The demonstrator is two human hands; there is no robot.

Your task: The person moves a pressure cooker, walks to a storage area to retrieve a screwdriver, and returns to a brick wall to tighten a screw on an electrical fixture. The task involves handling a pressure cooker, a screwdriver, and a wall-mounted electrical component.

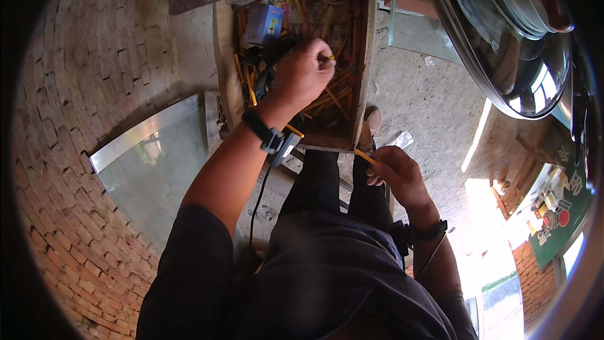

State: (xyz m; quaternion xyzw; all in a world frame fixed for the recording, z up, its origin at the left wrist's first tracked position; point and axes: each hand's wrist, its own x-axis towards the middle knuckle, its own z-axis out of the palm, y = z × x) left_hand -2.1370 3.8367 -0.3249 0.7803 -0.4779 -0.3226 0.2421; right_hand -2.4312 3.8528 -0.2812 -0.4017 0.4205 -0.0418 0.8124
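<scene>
An open wooden drawer [360, 75] holds a jumble of thin yellow sticks [340, 99], dark items and a small blue and white box [264, 24]. My left hand [301, 75] is over the drawer, its fingers pinched on a small yellow piece [330, 57]; most of that piece is hidden. Near the drawer's front right corner, my right hand [402, 173] grips a short, slim yellow stick [364, 156] by one end. The stick's free end points up and left toward the drawer's edge. The exact kind of these yellow sticks is not clear.
A brick surface [75, 226] fills the left side, with a glass pane with a metal edge [151, 157] in front of it. Shiny round metal pieces [503, 38] hang at the upper right. A green board [563, 208] is at the far right. My legs are below the drawer.
</scene>
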